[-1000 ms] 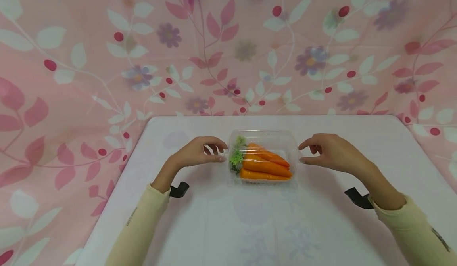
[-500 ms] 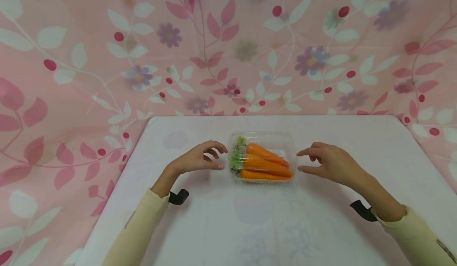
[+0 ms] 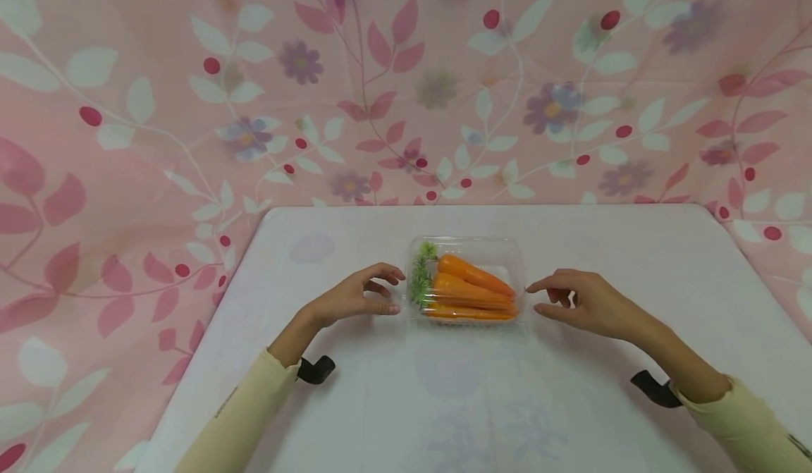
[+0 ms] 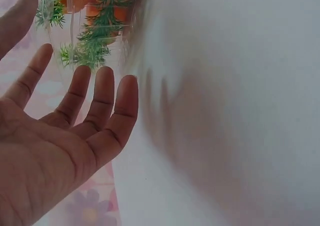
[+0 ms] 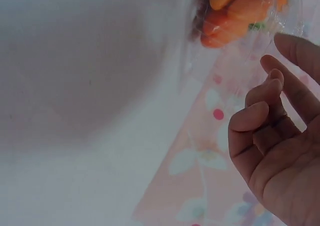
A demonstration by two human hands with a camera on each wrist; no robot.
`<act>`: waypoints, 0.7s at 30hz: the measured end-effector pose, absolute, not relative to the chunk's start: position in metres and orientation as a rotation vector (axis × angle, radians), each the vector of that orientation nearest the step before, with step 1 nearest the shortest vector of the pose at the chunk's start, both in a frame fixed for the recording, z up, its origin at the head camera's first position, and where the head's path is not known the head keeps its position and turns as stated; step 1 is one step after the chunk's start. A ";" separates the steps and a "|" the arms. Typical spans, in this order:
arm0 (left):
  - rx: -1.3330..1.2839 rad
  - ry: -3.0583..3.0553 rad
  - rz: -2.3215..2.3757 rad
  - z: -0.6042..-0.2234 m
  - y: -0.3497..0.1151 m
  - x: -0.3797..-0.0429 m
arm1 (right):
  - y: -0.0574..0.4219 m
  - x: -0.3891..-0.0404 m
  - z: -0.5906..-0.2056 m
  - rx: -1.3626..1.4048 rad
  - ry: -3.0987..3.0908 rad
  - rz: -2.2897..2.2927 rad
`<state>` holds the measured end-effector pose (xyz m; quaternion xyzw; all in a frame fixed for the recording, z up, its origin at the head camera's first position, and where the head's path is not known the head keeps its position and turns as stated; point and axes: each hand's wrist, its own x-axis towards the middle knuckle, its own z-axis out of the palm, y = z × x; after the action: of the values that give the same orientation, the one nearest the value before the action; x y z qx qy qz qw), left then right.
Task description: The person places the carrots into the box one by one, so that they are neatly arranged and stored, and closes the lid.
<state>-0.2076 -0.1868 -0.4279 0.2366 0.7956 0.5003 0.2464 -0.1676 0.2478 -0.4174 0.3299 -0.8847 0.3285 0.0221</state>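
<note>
A clear plastic clamshell box (image 3: 466,246) sits on the white table with its see-through lid over it. Inside lie several orange carrots (image 3: 469,290), their green leafy tops (image 3: 421,275) toward the left end. My left hand (image 3: 352,295) is beside the left end, thumb and fingers spread apart and loosely bent; in the left wrist view its fingertips come close to the box wall. Beside the right end is my right hand (image 3: 590,302), its index finger pointing at the box side and the other fingers curved. Whether either hand touches the plastic I cannot tell. Nothing shows within either hand.
The table (image 3: 406,416) has a white cloth with faint prints and rounded far corners. Behind it hangs a pink floral backdrop (image 3: 438,92). Black curved pieces (image 3: 316,369) stick out at both wrists, below the pale sleeves (image 3: 244,409).
Both hands have come down a little in the head view, toward the near side of the box. The lid's far edge and its reflections have shifted slightly lower too; the carrots stay put.
</note>
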 end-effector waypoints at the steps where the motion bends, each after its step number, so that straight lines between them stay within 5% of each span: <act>1: 0.626 2.160 1.383 -0.428 -0.186 -0.207 | 0.248 -0.167 -0.419 1.032 -2.720 1.054; 12: 0.099 2.074 1.583 -0.436 -0.171 -0.194 | 0.237 -0.158 -0.426 0.624 -2.822 1.198; 21: 0.044 1.982 1.576 -0.430 -0.164 -0.189 | 0.233 -0.156 -0.426 0.374 -2.928 1.357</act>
<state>-0.1895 -0.1640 -0.4298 0.0165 0.7467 0.5937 0.2995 -0.1561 0.2327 -0.4261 0.1148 -0.9000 0.4170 -0.0536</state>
